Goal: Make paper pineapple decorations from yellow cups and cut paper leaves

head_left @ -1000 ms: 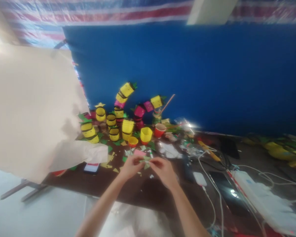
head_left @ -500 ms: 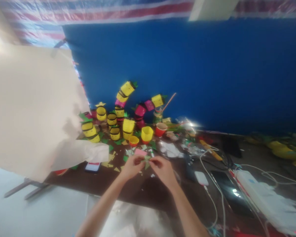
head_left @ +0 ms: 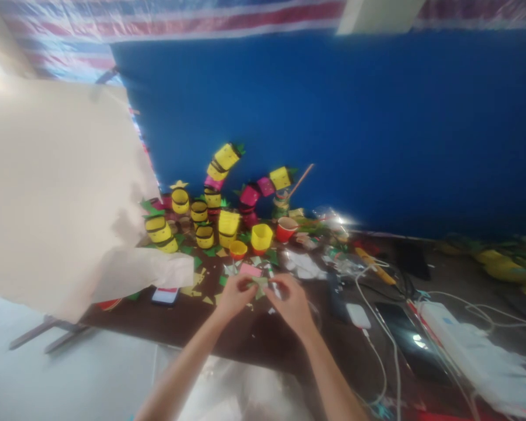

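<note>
Pinching a pale green paper scrap (head_left: 259,282) with your left hand (head_left: 236,297), you held it above the brown tabletop (head_left: 158,321); whether your right hand (head_left: 293,301), fingers curled, gripped it was unclear. Hand-shaping seemed underway; the next move likely called for steadying both edges.

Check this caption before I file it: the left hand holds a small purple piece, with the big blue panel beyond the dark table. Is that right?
Not quite: the head view shows that the small piece in the left hand is pale green, not purple. The big blue panel is beyond the dark table, as you say.
</note>
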Demonstrator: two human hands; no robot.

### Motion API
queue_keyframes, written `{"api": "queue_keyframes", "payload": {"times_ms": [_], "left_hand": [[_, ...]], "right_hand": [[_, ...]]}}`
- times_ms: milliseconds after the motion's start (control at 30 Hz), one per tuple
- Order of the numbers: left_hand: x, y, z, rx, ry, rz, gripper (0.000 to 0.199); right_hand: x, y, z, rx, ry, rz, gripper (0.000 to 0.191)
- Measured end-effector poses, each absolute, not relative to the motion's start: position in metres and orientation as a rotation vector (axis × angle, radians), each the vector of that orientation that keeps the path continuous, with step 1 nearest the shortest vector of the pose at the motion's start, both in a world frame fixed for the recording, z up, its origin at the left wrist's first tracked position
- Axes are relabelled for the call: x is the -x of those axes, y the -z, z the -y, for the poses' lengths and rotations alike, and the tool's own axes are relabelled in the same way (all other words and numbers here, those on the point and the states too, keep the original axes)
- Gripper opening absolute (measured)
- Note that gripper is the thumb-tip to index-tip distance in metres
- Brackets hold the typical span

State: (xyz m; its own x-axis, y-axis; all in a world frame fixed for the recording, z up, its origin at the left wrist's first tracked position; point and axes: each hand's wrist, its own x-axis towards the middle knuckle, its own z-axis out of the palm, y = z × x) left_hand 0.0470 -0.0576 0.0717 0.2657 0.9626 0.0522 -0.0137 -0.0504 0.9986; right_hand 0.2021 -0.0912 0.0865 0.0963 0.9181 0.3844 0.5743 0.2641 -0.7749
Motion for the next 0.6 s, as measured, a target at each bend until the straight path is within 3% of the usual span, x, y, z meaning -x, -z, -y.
{"api": "queue_keyframes", "payload": {"times_ms": [433, 500, 600], "left_hand": [[-0.0405, -0.0783, 0.0626, -1.37, -0.93, -0.906, 0.024], [-0.04, -0.0783, 0.0624, -1.341, -0.929, -0.94, 0.025], [-0.0407, -0.0784, 0.0626, -1.225, -0.947, -0.966, 0.03]], "right_hand": [[-0.2014, -0.0904, 0.0905, 1.392, -0.833, 1.457, 0.029], [-0.2022, -0.0907, 0.0913, 1.406, -0.795, 1.442, 0.028], [-0.1998, -0.0899, 0.0961, 1.421, -0.476, 1.461, 0.023]]}}
